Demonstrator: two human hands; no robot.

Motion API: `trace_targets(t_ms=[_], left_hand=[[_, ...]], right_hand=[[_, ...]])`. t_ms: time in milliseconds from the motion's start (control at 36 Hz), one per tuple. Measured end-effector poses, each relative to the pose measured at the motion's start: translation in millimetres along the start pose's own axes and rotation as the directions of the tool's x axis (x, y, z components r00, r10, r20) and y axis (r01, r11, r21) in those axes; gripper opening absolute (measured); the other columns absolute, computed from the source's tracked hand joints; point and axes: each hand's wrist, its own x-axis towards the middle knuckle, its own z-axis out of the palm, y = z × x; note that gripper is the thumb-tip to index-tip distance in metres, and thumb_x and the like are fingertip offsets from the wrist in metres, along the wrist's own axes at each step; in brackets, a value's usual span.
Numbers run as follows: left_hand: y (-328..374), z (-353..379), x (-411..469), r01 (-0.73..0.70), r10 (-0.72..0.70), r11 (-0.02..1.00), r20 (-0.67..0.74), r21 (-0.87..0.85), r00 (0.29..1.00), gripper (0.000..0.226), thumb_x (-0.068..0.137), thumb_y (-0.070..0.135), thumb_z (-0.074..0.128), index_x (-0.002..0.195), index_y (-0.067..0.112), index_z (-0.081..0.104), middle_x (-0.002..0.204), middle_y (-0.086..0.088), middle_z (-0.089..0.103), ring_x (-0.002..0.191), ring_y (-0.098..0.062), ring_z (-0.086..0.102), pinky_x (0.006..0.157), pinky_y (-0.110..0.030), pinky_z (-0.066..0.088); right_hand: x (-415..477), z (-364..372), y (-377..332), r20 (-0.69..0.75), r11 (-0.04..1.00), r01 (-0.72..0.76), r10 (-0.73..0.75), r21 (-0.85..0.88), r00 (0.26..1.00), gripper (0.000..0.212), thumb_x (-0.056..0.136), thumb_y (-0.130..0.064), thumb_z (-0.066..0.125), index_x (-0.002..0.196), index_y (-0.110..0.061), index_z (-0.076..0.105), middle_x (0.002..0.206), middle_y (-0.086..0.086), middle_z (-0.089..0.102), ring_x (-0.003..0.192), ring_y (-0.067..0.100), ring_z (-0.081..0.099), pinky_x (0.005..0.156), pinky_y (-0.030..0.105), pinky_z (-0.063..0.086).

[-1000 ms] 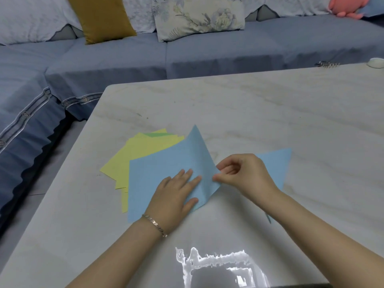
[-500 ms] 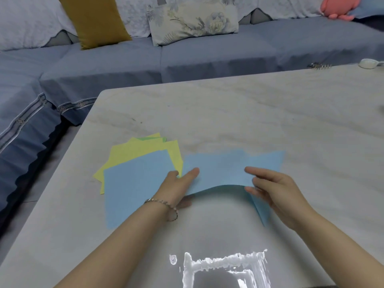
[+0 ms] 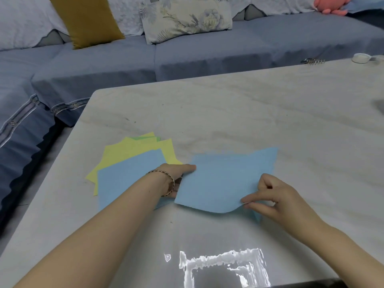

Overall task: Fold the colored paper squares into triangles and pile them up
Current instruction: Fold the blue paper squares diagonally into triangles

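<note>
Holding a blue sheet [image 3: 224, 181] low over the pale marble surface [image 3: 270, 113], the person has both hands on it. The left hand [image 3: 176, 177] takes the sheet's left edge with the thumb on top and the other fingers hidden beneath, so its grip is clamped on the paper. The right hand [image 3: 278, 196] pinches the near right corner between thumb and forefinger, its grip closed on that corner, where the paper bows upward. Another blue piece [image 3: 270, 156] lies under the sheet's right part, with a corner showing at the far right. Just left of the held sheet a fanned stack of squares [image 3: 124, 175] rests flat, blue on top, yellow below, a green sliver at the far edge. Beyond the surface stands a blue-grey sofa [image 3: 207, 53] with a mustard cushion [image 3: 87, 19] and a floral cushion [image 3: 187, 17].
</note>
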Motion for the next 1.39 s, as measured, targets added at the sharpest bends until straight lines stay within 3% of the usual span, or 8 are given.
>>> trace_targets(t_ms=[167,278,389,472,556,722,1083,1389], left_hand=[[6,3,7,-0.102,0.098,0.986,0.034,0.132,0.995,0.028,0.080,0.019,0.070,0.102,0.004,0.063,0.081,-0.007,0.063,0.076,-0.024,0.062,0.070,-0.033,0.052],[-1,7,0,-0.327,0.307,0.888,0.112,0.325,0.945,0.014,0.081,0.009,0.067,0.077,0.019,0.058,0.071,0.000,0.060,0.061,-0.013,0.057,0.058,-0.022,0.049],[-15,11,-21,-0.551,0.514,0.761,0.200,0.342,0.834,0.024,0.082,0.003,0.062,0.071,0.025,0.058,0.062,0.006,0.056,0.048,0.002,0.049,0.052,-0.014,0.040],[-27,10,-39,-0.631,0.589,0.684,0.232,0.366,0.774,0.028,0.081,0.005,0.063,0.069,0.029,0.058,0.063,0.012,0.055,0.054,0.004,0.048,0.057,-0.009,0.039],[-35,5,-51,-0.639,0.591,0.706,0.242,0.307,0.769,0.019,0.082,0.004,0.063,0.075,0.022,0.063,0.067,0.008,0.060,0.060,-0.002,0.053,0.060,-0.012,0.042],[-42,1,-63,-0.624,0.595,0.696,0.203,0.355,0.778,0.015,0.089,0.017,0.055,0.077,0.019,0.065,0.070,0.008,0.062,0.060,0.001,0.052,0.060,-0.013,0.041],[-35,39,-75,-0.746,0.748,0.659,-0.183,0.091,0.638,0.031,0.072,0.009,0.075,0.072,0.037,0.063,0.056,0.022,0.058,0.049,0.003,0.049,0.057,-0.007,0.040],[-35,40,-85,-0.793,0.783,0.605,-0.236,0.073,0.576,0.035,0.072,0.007,0.074,0.071,0.041,0.066,0.065,0.034,0.063,0.067,0.013,0.060,0.065,0.000,0.040]], right_hand=[[-1,1,-1,0.127,0.981,0.178,-0.168,-0.075,0.978,0.026,0.087,-0.055,0.049,0.087,-0.035,0.065,0.098,-0.021,0.054,0.099,-0.003,0.049,0.085,0.016,0.036],[4,-1,-8,0.170,0.986,-0.075,0.049,0.146,0.984,0.005,0.076,-0.046,0.068,0.080,-0.043,0.067,0.081,-0.024,0.068,0.082,-0.006,0.062,0.076,0.009,0.041],[10,3,-6,-0.096,0.952,-0.208,0.234,0.223,0.968,0.022,0.070,-0.011,0.078,0.059,-0.028,0.069,0.067,-0.022,0.066,0.071,-0.007,0.060,0.068,0.006,0.039],[20,7,-8,-0.193,0.955,-0.201,0.244,0.218,0.950,0.029,0.066,-0.011,0.081,0.055,-0.033,0.065,0.088,-0.022,0.065,0.087,-0.014,0.056,0.077,0.000,0.033],[28,8,-13,-0.130,0.936,-0.253,0.290,0.243,0.948,0.031,0.066,-0.016,0.080,0.053,-0.040,0.064,0.111,-0.028,0.054,0.099,-0.025,0.046,0.082,-0.004,0.027],[31,14,-28,-0.076,0.899,-0.303,0.342,0.315,0.937,0.021,0.068,-0.017,0.079,0.057,-0.028,0.067,0.065,-0.017,0.068,0.066,-0.002,0.061,0.065,0.009,0.043],[30,12,-51,-0.202,0.879,-0.298,0.391,0.372,0.898,0.028,0.059,-0.030,0.078,0.080,-0.037,0.060,0.070,-0.008,0.066,0.062,0.003,0.059,0.064,0.008,0.044],[20,5,-56,-0.203,0.864,-0.281,0.390,0.419,0.898,0.031,0.070,-0.008,0.077,0.074,-0.038,0.069,0.074,-0.024,0.069,0.073,-0.005,0.064,0.068,0.006,0.045]])
